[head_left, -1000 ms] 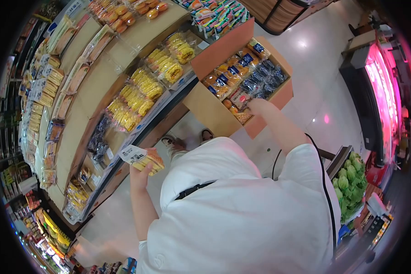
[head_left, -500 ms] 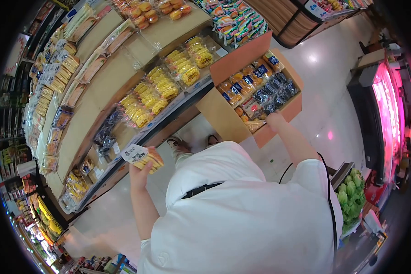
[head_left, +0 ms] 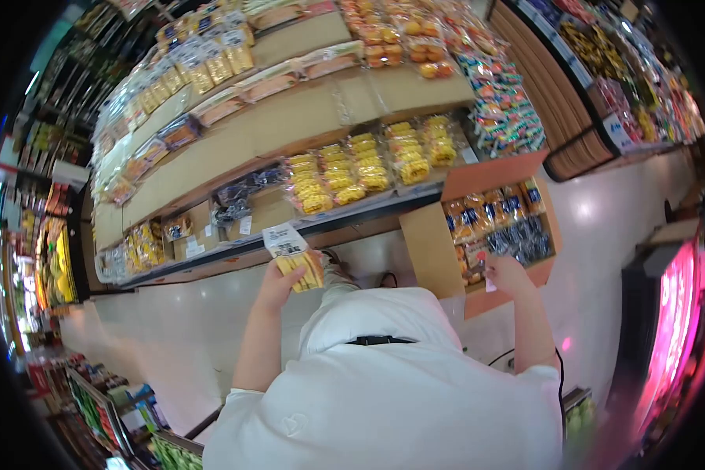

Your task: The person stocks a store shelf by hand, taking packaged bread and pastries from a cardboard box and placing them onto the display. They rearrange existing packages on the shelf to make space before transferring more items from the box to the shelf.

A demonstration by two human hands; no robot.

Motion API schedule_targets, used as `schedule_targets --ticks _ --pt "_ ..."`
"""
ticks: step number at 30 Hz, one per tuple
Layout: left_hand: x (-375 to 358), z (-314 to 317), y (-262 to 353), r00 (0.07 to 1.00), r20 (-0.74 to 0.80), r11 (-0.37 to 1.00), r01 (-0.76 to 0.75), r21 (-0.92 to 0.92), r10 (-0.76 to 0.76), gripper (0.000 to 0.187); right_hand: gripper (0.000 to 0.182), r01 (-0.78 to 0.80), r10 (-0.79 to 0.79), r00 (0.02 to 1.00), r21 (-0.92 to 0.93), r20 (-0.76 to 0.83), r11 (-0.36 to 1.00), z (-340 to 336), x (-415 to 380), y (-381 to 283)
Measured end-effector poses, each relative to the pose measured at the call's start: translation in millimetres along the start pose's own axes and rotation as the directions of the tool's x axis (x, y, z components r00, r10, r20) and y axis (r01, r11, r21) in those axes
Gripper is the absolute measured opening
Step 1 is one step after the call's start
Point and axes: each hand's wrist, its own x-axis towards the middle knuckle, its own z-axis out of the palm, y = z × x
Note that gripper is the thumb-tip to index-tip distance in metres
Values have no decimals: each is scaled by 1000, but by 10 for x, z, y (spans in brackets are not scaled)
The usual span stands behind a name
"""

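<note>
My left hand [head_left: 276, 287] is closed around a clear pack of sliced yellow bread [head_left: 301, 270] with a white printed top, held in front of the shelf edge. My right hand [head_left: 511, 277] is closed over the front of an open cardboard box [head_left: 427, 254]. A small whitish piece [head_left: 490, 284] shows at its fingers; what it is I cannot make out. Inside the box are orange-brown wrapped breads [head_left: 478, 213] in a back row, dark wrapped packs [head_left: 521, 240] in front of them, and a few other packs partly hidden by the hand.
A tiered display shelf [head_left: 247, 153] carries yellow packs [head_left: 368, 164], dark packs [head_left: 247, 188] and bagged buns [head_left: 427, 51]. Colourful small packs [head_left: 497, 102] hang over its right end. A pink-lit case [head_left: 670, 313] stands at the right, and another display [head_left: 587, 86] at the upper right.
My view has turned, so shelf and box sit lower and further right. My right hand has lifted slightly from the box's front edge, with the whitish piece now showing. My left hand keeps the bread pack.
</note>
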Motion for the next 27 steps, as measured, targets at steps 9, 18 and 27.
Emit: schedule_targets --ticks 9,18,27 --pt "37 44 182 982 184 990 57 -130 -33 54 14 531 -544 793 748 -274 397 -921 -227 -1486" --pt "105 -389 733 929 362 953 35 -301 81 68 24 -154 -833 138 820 -535 -552 -572 179 -3315" --pt "45 -1928 964 977 213 939 59 -338 15 56 52 -160 -839 538 967 -84 -200 36 611 -4755"
